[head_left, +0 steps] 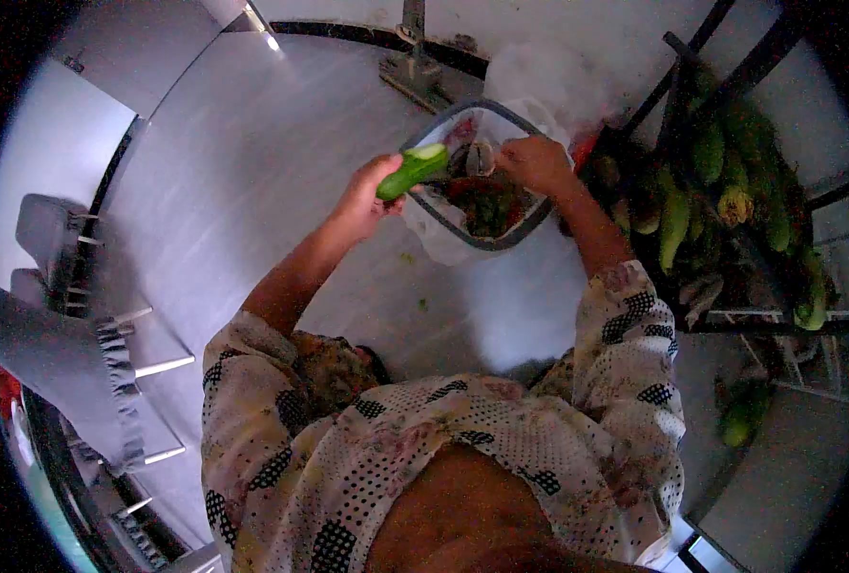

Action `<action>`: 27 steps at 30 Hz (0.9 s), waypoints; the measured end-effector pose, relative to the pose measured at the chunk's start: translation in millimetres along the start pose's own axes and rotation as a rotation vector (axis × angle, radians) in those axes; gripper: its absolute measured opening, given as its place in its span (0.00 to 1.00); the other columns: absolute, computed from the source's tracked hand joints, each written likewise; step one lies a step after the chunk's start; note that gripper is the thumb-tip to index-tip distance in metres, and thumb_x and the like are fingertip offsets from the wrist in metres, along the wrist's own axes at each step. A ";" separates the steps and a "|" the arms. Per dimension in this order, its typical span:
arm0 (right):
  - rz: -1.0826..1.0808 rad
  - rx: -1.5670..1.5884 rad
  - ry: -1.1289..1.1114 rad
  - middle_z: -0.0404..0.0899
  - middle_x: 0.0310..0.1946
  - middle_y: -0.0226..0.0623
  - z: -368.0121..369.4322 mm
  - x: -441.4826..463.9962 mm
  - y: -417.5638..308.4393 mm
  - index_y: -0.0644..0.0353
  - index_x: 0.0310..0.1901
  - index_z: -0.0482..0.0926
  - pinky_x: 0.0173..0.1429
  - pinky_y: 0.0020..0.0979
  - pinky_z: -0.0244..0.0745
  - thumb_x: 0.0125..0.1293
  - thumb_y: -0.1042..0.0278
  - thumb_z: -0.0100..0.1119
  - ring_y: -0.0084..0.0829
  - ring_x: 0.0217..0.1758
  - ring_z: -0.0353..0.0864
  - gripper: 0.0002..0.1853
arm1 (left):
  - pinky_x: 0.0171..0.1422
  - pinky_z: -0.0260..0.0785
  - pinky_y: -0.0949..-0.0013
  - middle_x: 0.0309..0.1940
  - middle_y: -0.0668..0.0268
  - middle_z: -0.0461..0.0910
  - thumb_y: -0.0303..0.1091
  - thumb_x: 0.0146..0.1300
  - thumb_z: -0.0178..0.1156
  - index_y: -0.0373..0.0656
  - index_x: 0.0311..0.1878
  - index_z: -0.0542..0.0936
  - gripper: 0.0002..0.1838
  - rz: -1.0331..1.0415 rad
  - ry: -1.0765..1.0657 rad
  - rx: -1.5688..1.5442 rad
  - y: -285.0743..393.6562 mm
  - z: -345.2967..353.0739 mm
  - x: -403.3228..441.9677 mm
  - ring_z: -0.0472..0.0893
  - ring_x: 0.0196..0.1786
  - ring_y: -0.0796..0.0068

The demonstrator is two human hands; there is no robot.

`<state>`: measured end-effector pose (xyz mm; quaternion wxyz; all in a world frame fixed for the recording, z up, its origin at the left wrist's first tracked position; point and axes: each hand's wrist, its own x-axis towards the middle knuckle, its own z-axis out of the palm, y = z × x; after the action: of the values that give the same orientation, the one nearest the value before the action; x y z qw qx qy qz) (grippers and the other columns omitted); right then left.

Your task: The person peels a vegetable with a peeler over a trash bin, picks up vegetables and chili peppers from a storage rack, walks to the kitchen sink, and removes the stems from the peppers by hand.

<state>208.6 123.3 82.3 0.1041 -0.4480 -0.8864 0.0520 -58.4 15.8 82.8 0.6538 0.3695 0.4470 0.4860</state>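
A green cucumber-like vegetable with a pale peeled patch at its upper end is gripped in my left hand, at the left rim of a bin. My right hand is closed over the bin's right side; what its fingers hold, if anything, is too small and dark to make out. The bin has a dark rim and a pale liner bag hanging outside it. Inside lie dark, green and reddish scraps.
A dark rack at the right holds several long green vegetables. Another green vegetable lies below it. Grey chairs stand at the left. A floor squeegee or mop leans behind the bin. Small green bits dot the floor.
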 end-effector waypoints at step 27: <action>-0.061 0.137 -0.038 0.80 0.32 0.44 -6.6 11.3 1.0 0.55 0.36 0.81 0.44 0.45 0.73 0.59 0.45 0.52 0.46 0.38 0.80 0.20 | 0.38 0.70 0.73 0.38 0.62 0.79 0.51 0.64 0.52 0.43 0.50 0.73 0.22 -0.067 -0.132 -0.086 -0.5 -10.9 10.4 0.78 0.37 0.74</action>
<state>204.3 132.9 90.1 0.1191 -0.4114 -0.8959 0.1177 -67.2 26.2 76.4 0.7129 0.3573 0.3938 0.4572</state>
